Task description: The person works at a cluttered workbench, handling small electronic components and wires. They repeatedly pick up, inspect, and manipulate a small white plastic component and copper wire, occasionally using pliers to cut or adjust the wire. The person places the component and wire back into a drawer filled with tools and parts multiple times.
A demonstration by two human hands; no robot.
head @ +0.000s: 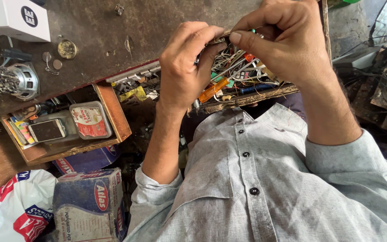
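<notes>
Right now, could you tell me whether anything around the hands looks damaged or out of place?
The front edge of the open tool drawer looks chipped and ragged, and tools, an orange-handled screwdriver among them, lie jumbled inside. The left hand and right hand pinch a small part above it. Nothing looks spilled.

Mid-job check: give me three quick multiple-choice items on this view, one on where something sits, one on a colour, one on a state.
1. Where does the phone lie?
A. in the open wooden drawer
B. on the white box
C. in a hand

2. What colour is the screwdriver handle in the tray below the hands?
A. green
B. orange
C. black

3. What are the left hand and right hand doing?
A. resting flat
B. both pinching one small part between them
C. hanging apart, empty

Answers: 1 A, it lies screen-up beside a lidded tub. 2 B, clear orange plastic. 3 B, fingertips of both close on it.
</notes>
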